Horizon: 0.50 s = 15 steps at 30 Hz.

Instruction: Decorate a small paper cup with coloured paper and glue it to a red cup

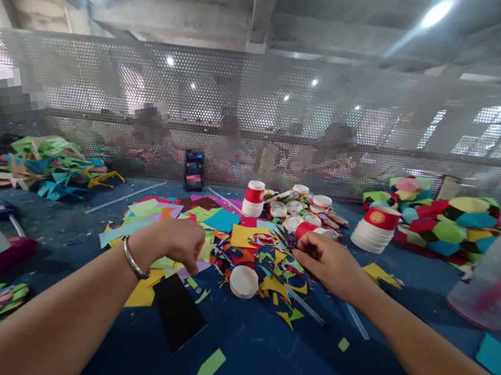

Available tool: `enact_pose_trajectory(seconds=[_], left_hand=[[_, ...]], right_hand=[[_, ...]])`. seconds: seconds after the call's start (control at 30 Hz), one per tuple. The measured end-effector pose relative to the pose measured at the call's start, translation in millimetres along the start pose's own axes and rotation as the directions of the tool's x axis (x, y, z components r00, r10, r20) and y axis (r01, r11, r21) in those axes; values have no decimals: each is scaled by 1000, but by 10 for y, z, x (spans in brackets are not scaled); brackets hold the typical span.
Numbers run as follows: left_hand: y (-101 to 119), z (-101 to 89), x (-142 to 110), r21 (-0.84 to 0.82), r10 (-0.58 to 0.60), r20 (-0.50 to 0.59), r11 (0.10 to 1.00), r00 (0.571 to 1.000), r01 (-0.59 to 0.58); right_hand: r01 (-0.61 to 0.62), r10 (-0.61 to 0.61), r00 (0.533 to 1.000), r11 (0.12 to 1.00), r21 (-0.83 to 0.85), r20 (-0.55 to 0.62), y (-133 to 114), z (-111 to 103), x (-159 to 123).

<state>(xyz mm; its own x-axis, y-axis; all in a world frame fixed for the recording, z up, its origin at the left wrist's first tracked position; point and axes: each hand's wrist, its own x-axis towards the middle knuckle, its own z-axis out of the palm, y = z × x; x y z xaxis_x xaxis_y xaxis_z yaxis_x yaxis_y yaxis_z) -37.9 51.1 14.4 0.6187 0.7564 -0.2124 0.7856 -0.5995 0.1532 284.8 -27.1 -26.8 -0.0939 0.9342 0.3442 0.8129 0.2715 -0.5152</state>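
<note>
My left hand [177,244], with a silver bangle at the wrist, is above coloured paper with its fingers curled downward. Whatever is between its fingertips, if anything, is hidden. Below it lies a flat black rectangle [180,312]; I cannot tell what it is. My right hand [332,263] hovers over the scraps with thumb and fingers drawn together; no held thing shows. Just beyond it is a red and white paper cup [308,229] on its side. Between the hands, a round white cup piece [244,282] sits among paper cuttings [281,279].
A stack of paper cups [258,197] stands upright behind the scraps; another stack [376,229] leans at right. Cut cup pieces [294,207] are heaped nearby. Patchwork paper pieces [444,226] and a translucent container [498,284] are at right. A perforated metal screen [241,115] spans the back.
</note>
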Motion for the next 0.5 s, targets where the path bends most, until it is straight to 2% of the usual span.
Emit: enact_pose_trajectory(seconds=[0.17, 0.33, 0.5], left_hand=[[-55, -2, 49, -77, 53, 6, 996, 999, -53], [-107, -86, 23, -178, 107, 67, 980, 992, -93], [-222, -147, 1, -211, 114, 70, 973, 991, -97]], right_hand=[[1, -1, 1000, 1000, -9, -3, -13, -9, -1], [-1, 1, 1000, 1000, -3, 10, -3, -5, -4], [2, -2, 1000, 1000, 3, 17, -13, -8, -9]])
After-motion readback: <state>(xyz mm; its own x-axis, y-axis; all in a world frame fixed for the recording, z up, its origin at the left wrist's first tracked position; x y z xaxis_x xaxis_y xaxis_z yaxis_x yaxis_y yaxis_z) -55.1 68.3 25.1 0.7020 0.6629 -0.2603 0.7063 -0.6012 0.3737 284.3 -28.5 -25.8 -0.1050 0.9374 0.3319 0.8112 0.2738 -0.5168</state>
